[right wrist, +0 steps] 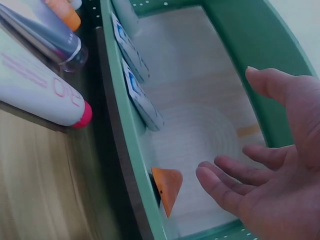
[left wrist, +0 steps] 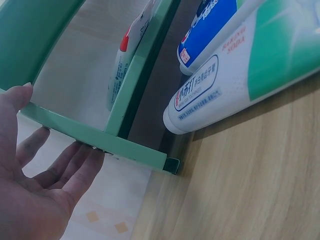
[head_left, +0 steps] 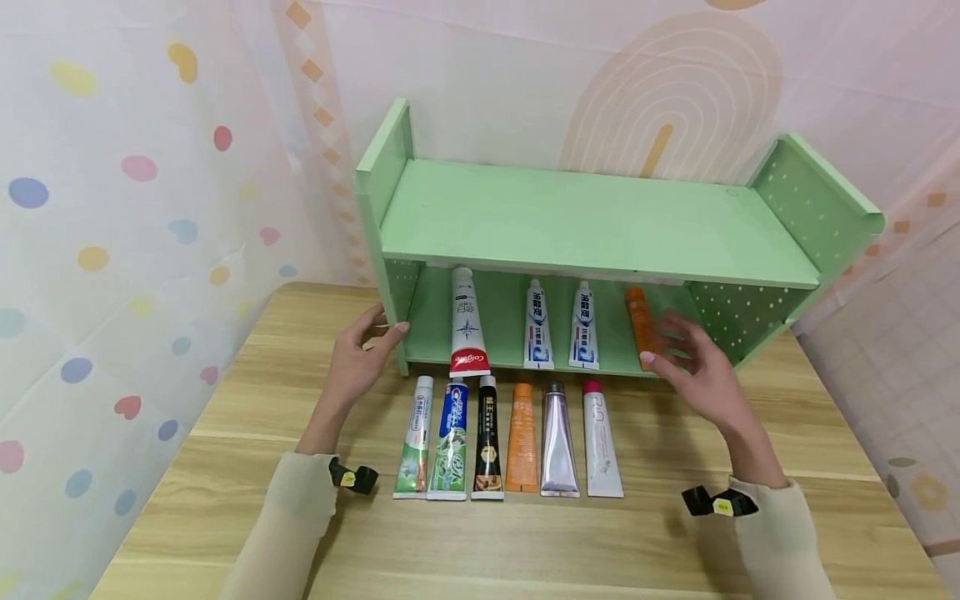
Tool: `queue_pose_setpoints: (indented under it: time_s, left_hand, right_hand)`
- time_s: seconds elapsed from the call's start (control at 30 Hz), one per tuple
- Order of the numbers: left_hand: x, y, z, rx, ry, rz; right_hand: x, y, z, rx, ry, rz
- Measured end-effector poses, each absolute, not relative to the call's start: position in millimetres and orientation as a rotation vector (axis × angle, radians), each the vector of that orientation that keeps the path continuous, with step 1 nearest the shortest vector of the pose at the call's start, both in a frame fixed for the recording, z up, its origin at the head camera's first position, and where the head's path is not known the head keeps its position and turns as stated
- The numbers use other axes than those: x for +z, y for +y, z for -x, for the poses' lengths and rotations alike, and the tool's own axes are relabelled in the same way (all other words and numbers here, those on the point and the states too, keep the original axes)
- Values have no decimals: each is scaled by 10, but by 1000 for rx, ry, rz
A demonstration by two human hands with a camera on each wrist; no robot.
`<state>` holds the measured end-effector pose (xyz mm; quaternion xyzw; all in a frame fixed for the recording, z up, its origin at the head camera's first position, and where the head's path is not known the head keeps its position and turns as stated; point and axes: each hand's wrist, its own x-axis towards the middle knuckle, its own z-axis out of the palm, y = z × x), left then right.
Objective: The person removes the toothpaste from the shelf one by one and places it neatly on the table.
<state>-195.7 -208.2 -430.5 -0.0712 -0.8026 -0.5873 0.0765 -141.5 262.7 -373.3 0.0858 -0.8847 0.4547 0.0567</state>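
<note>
Flanking ten tubes, two hands

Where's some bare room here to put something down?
The green shelf's upper board is bare between its end panels. Below, a gap lies between the Colgate tube and the nearest blue-and-white tube. The table is free in front of the six-tube row, between the sleeves. Crowded: the row itself, with only narrow gaps.

Homelike setting: patterned cloth hangings

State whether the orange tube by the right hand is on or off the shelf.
On: the orange tube rests on the shelf's lower green board.
</note>
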Motion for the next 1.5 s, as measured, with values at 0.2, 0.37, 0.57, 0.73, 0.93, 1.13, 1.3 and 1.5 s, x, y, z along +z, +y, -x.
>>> queue_pose_setpoints:
  time_s: [0.2, 0.37, 0.57, 0.73, 0.93, 1.13, 1.3, 1.5]
  left_hand:
    - [-4321, -2094, 1966, -1746, -2412, 199]
    - [-4332, -2096, 1972, -1743, -2418, 201]
    - [-4322, -2084, 1977, -1752, -2420, 205]
    - [-4315, -2078, 1974, -1762, -2418, 201]
    - [-4324, -2084, 1975, -1754, -2411, 209]
    - [-4337, -2090, 1983, -1741, -2413, 208]
    - [-4347, -2096, 1990, -1734, -2419, 207]
    - [-4335, -2094, 1979, -1742, -2419, 210]
  right_hand:
    - [-3675, 2709, 1554, 1447, -2722, -164]
    - [-3667, 2756, 1673, 1468, -2758, -92]
    - [-3703, 2797, 1803, 1468, -2813, -25]
    - [-3751, 2839, 1878, 1480, -2859, 13]
    - [-3793, 2843, 1943, 1427, -2898, 18]
    - [-3833, 2818, 2001, 1354, -2913, 33]
    - [-3843, 2783, 2037, 1282, -2943, 39]
    - [-3797, 2761, 2071, 1250, -3003, 53]
